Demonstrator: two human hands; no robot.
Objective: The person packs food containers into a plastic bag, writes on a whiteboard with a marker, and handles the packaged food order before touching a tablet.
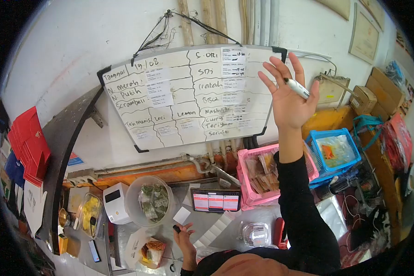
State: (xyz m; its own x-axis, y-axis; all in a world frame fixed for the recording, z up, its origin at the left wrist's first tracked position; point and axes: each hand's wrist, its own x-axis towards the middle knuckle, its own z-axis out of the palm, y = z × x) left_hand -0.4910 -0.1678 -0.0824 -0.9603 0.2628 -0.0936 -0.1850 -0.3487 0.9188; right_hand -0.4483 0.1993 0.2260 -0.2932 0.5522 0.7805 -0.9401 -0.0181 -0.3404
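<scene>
My right hand (290,103) is raised beside the right edge of a hanging whiteboard (181,99). A white marker (298,89) rests against its thumb and palm, black tip pointing up and left, while the other fingers spread apart. The tip is clear of the board, which carries handwritten words in a grid and several printed labels. Low over the counter, my left hand (185,244) pinches a small black piece (176,228) that looks like a marker cap. Near it lie a strip of white labels (215,230) and a paper box with food (150,251).
A tablet (215,201) stands behind the label strip. Left of it are a round tub of green packets (168,220) and a white label printer (116,204). A pink basket (257,200) and blue basket (315,146) sit right. A dark curved ledge (71,133) juts out left.
</scene>
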